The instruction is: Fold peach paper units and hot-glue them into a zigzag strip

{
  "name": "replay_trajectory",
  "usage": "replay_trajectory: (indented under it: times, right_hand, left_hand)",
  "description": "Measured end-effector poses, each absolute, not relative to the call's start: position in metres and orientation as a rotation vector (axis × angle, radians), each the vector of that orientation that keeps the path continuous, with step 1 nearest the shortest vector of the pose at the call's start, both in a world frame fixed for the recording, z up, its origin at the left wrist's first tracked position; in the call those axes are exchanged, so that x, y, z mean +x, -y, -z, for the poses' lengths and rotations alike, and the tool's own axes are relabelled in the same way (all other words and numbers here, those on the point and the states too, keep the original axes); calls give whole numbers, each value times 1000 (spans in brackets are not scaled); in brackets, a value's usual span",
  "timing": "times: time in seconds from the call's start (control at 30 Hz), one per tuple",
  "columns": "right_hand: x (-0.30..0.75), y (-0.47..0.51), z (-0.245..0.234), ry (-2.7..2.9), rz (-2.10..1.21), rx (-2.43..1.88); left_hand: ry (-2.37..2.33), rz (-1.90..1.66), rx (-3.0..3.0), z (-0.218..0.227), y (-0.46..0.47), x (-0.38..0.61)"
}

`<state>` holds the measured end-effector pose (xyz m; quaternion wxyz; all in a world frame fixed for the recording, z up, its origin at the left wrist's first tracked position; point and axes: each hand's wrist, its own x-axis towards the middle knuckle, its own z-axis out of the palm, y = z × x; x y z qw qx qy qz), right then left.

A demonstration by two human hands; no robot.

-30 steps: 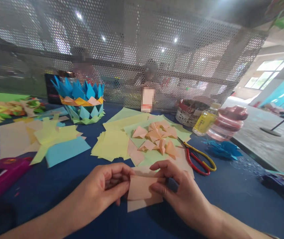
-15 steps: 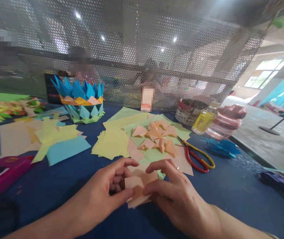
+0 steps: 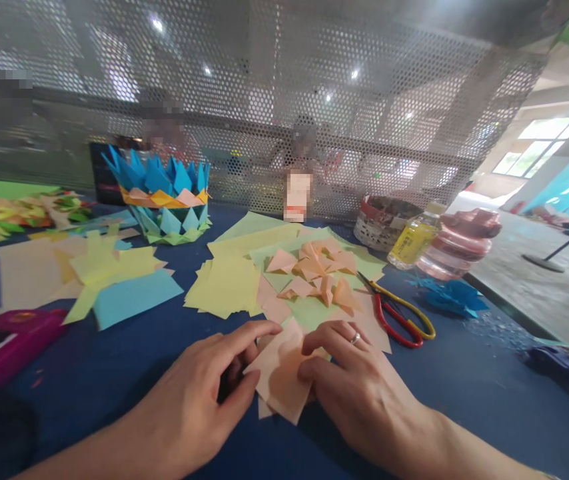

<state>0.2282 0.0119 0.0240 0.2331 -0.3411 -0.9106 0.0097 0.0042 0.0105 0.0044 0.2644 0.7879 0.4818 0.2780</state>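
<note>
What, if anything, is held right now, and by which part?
Peach paper, held at its right edge by the right hand. The left hand is at its left corner; whether it grips there can't be told.

Daylight glares from the window, small lights pierce the dim perforated screen, and edges look stretched.
</note>
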Motion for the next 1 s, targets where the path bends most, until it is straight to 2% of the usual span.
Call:
replay_trajectory:
  times: [0.3, 0.53, 0.73, 1.0]
  right_hand:
    - [226, -13, -32, 2625, -334, -831]
    - [225, -17, -29, 2447, -739, -981]
    - [220, -14, -23, 2300, -709, -1306]
    - [213, -13, -21, 2286, -613, -1380]
  left_hand:
    - [-1142, -666, 2368, -8, -9, 3]
    - [-1081, -525, 2464, -18, -6, 1]
    - [-1034, -620, 2544, -15, -6, 1]
    - [-1105, -800, 2564, -10, -3, 2]
